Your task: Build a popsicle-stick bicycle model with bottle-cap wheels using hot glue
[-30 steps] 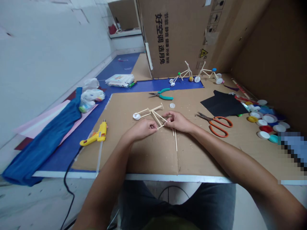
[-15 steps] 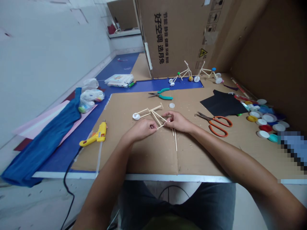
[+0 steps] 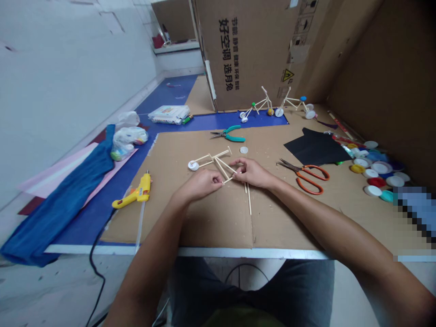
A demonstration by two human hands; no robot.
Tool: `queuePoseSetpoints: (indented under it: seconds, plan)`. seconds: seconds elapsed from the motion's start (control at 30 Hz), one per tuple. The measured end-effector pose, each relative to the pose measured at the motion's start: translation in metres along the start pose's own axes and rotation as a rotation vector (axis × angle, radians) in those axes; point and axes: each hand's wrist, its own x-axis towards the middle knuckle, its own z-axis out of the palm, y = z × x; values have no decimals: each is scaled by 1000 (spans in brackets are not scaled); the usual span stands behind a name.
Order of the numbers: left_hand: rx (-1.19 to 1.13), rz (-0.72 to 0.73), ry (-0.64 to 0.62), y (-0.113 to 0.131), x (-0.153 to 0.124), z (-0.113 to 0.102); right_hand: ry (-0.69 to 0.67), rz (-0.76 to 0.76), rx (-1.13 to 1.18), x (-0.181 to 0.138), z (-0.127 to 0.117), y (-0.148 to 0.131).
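- Wooden-stick frame sits on the cardboard sheet, just beyond the fingers, its long axis slanting left to far right.
- Left hand pinches the near crossbar's left end.
- Right hand grips its right end; neither is clearly nearer.

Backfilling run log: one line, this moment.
left hand: pinching stick frame | right hand: pinching stick frame | glue gun: unheld

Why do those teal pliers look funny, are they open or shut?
Open: the teal pliers lie on the cardboard with handles spread and tips apart.
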Motion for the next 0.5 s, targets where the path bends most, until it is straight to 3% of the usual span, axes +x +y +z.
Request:
queuePoseSetpoints:
  seconds: [0.5]
  plan:
    - [15, 0, -6, 2, 0, 1, 2, 9, 11, -1, 0, -2]
